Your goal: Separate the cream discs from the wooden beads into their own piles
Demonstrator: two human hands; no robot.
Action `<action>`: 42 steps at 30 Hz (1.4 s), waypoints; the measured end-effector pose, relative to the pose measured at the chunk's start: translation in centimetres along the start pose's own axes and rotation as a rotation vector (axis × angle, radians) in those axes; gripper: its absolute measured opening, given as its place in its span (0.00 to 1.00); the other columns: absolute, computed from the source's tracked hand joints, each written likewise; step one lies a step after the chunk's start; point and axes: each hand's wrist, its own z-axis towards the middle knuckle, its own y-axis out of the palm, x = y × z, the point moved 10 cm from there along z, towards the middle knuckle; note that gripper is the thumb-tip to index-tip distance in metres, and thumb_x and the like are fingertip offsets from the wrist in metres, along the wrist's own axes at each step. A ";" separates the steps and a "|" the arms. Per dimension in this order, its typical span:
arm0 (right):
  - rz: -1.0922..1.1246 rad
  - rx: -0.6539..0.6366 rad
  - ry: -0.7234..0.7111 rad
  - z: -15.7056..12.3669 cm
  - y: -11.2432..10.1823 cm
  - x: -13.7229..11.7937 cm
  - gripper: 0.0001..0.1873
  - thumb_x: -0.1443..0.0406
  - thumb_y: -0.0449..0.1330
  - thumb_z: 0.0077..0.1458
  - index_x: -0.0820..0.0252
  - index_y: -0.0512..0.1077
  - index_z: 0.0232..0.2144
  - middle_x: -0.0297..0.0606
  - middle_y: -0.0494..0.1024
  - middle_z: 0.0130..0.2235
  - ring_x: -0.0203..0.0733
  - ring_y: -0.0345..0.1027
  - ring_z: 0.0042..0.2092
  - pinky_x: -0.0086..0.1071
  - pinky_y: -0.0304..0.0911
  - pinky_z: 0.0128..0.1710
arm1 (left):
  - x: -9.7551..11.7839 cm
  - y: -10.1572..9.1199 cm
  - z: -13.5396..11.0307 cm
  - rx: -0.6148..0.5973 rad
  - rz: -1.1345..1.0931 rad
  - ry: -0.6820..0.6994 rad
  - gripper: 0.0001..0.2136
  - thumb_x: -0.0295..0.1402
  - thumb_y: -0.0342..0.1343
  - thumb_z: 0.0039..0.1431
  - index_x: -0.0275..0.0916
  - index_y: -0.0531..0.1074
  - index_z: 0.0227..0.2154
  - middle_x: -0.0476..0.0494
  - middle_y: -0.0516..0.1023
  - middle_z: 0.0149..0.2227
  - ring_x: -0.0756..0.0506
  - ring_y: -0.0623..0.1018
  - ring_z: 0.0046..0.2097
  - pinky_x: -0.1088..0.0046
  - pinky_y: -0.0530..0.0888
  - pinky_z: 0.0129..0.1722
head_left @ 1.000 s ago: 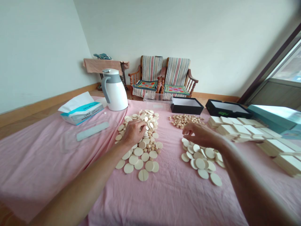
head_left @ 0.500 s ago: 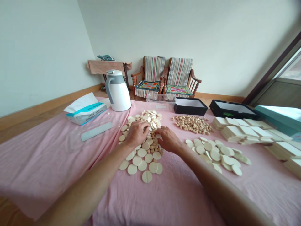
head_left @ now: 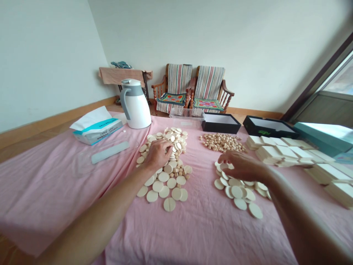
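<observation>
Left hand (head_left: 157, 154) — curled over cream discs (head_left: 163, 177), possibly pinching one. Right hand (head_left: 239, 165) — open, just above a second disc pile (head_left: 236, 191).

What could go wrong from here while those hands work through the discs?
The small round pegs mixed into the left pile of cream discs could scatter or get buried around the left hand. The right hand hovers over a loose, overlapping pile of discs, which might slide if bumped. The white thermos jug stands on the wrinkled pink tablecloth, so a tug on the cloth could tip it.
</observation>
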 end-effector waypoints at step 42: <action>0.278 0.286 -0.298 4.6 3.9 -11.3 0.09 0.76 0.53 0.51 0.61 0.70 0.31 0.39 0.71 0.34 0.36 0.64 0.35 0.27 0.56 0.34 | 1.5 -0.8 0.1 0.002 0.104 0.083 0.07 0.26 0.51 0.57 0.39 0.75 0.32 0.45 0.79 0.34 0.44 0.76 0.41 0.64 0.69 0.45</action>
